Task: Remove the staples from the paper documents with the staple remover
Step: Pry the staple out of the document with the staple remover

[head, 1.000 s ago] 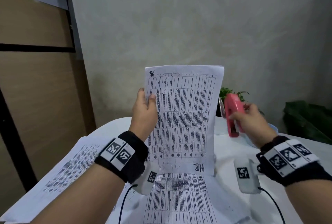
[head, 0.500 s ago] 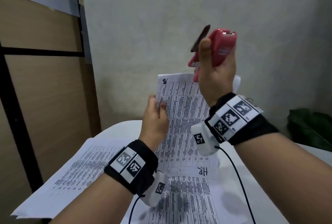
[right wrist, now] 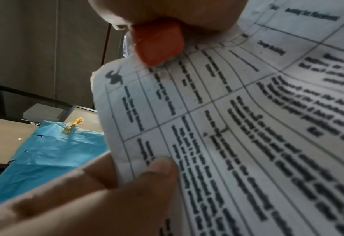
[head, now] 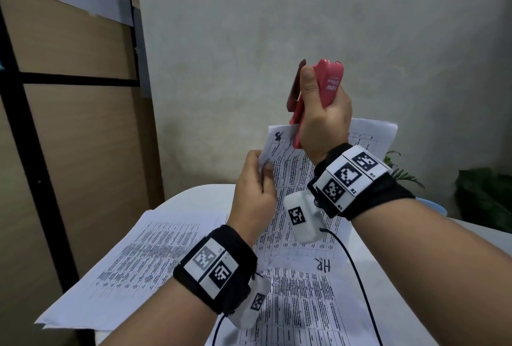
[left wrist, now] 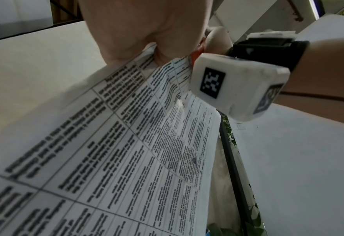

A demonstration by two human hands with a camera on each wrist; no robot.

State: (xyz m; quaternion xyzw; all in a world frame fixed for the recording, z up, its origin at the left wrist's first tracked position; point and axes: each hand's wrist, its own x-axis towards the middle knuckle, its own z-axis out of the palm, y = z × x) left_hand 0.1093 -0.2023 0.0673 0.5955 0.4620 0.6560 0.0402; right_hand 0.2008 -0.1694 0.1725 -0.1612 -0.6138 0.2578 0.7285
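Note:
I hold a printed paper document (head: 288, 173) upright over the table. My left hand (head: 253, 193) pinches its left edge between thumb and fingers, seen close in the right wrist view (right wrist: 155, 169). My right hand (head: 324, 121) grips a red staple remover (head: 329, 82) above the sheet's top edge, thumb up along its side. The tool's lower red end (right wrist: 157, 43) touches the paper's top edge, a little right of the top-left corner with the black mark (right wrist: 114, 78). The document (left wrist: 146, 143) fills the left wrist view. No staple is visible.
More printed sheets (head: 144, 257) lie flat on the white table (head: 194, 196), some overhanging its left edge. A wooden panel wall (head: 69, 124) stands left, a grey wall behind. Green plants (head: 482, 196) sit at the far right. Blue plastic (right wrist: 46, 153) lies below.
My right hand brought the red staple remover from the table's right side up over the paper, then lowered it onto the sheet's top edge. The left hand kept its hold on the paper.

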